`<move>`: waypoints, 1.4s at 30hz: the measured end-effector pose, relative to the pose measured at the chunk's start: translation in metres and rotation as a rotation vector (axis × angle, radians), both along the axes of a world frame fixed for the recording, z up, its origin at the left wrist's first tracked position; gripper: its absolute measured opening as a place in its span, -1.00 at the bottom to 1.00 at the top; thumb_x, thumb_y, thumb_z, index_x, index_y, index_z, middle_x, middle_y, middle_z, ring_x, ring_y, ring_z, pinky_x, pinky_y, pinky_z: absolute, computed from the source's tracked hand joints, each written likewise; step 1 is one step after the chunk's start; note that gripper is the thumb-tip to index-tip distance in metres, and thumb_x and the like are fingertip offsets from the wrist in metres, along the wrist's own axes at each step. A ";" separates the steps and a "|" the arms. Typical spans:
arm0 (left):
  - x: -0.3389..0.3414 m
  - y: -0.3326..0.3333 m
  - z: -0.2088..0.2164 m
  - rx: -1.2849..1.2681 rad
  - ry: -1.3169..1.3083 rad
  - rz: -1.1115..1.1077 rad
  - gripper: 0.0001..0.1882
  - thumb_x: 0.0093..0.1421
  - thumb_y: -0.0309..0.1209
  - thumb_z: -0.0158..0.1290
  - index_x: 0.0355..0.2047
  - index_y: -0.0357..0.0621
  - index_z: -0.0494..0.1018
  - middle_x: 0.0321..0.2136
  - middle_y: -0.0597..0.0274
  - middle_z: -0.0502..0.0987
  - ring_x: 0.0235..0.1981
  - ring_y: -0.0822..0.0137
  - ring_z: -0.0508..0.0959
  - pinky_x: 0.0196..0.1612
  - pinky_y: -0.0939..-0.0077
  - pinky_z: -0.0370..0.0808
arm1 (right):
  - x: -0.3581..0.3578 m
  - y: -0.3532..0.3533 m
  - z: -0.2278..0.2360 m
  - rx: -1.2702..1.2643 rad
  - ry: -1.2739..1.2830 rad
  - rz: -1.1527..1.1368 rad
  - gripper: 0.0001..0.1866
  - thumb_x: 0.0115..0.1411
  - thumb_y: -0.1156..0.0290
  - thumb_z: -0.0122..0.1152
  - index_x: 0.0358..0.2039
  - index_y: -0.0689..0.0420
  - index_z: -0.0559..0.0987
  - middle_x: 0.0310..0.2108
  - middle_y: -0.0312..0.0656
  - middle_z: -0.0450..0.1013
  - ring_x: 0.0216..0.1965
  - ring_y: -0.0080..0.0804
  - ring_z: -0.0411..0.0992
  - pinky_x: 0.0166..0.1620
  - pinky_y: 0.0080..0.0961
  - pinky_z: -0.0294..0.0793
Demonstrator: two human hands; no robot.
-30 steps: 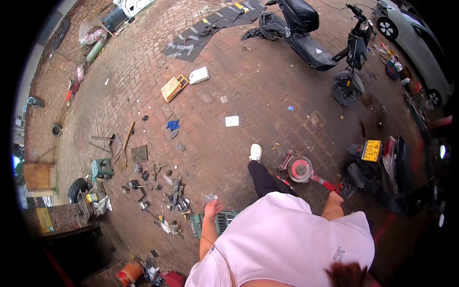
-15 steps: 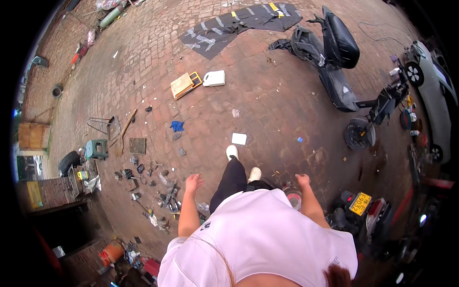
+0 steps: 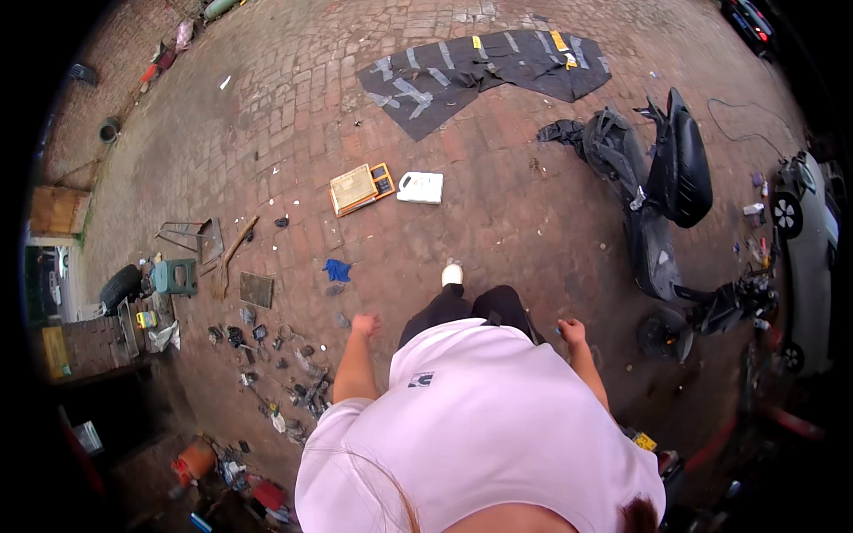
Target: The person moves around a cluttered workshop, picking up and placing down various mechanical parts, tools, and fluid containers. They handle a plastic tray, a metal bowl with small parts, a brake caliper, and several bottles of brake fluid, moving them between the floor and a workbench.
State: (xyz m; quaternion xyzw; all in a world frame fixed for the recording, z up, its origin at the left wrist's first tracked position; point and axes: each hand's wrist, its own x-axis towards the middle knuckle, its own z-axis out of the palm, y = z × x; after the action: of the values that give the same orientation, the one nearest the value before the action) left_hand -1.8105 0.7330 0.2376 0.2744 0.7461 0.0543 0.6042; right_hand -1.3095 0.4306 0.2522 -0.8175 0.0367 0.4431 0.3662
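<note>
My left hand [image 3: 365, 325] hangs at my left side with its fingers loosely apart, holding nothing. Out at my right side is my right hand [image 3: 571, 332], its fingers curled in and no object showing in them. A small blue thing [image 3: 559, 330] shows right beside its fingertips, seemingly lying on the ground below. A white shoe [image 3: 452, 274] is stepping forward on the brick paving. Ahead of me lie a white plastic jug [image 3: 421, 187] and an orange-edged case [image 3: 355, 188] with a tan panel. A blue cloth [image 3: 337, 270] rests on the bricks, forward of my left hand.
A black scooter [image 3: 657, 240] stands at the right, near a silver car [image 3: 810, 258]. A dark taped sheet [image 3: 489, 69] spreads far ahead. Leftward are a broom [image 3: 233, 258], a dustpan [image 3: 210, 240], a green stool [image 3: 175, 277] and several scattered metal parts [image 3: 258, 338].
I have walked forward, so the jug, case, cloth and scooter sit lower in view. The white rectangle by my foot is now out of sight. Both hands stay at my sides.
</note>
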 end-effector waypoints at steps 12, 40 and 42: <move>0.235 0.249 0.042 0.256 -0.187 0.028 -0.70 0.22 -0.31 -0.10 -0.13 -0.24 0.39 -0.23 0.15 0.53 -0.25 0.31 0.55 -0.21 0.48 0.48 | 0.134 0.134 0.018 -0.198 0.232 -0.073 -0.90 0.08 0.45 0.09 -0.42 0.21 0.48 -0.50 -0.23 0.47 -0.58 -0.50 0.40 -0.58 -0.64 0.35; 0.378 0.627 0.045 0.129 -0.120 0.407 -0.69 0.22 -0.31 -0.09 -0.12 -0.23 0.41 -0.24 0.17 0.53 -0.24 0.33 0.54 -0.19 0.50 0.47 | 0.409 0.890 0.012 -0.019 0.328 0.079 -0.76 0.17 0.24 0.11 -0.23 0.11 0.45 -0.21 -0.26 0.50 -0.22 -0.51 0.46 -0.21 -0.61 0.41; 0.384 0.666 0.054 0.159 -0.163 0.398 -0.70 0.23 -0.33 -0.09 -0.11 -0.25 0.40 -0.24 0.15 0.52 -0.22 0.33 0.53 -0.19 0.50 0.47 | 0.401 0.927 0.013 -0.051 0.261 0.196 -0.74 0.17 0.26 0.09 -0.19 0.13 0.46 -0.18 -0.24 0.50 -0.17 -0.47 0.45 -0.15 -0.59 0.41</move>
State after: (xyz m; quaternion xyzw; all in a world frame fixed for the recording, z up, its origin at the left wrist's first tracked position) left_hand -1.4268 1.3988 0.2920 0.1632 0.7276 0.2531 0.6163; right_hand -0.9082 1.3572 0.2652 -0.7615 0.0153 0.5782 0.2926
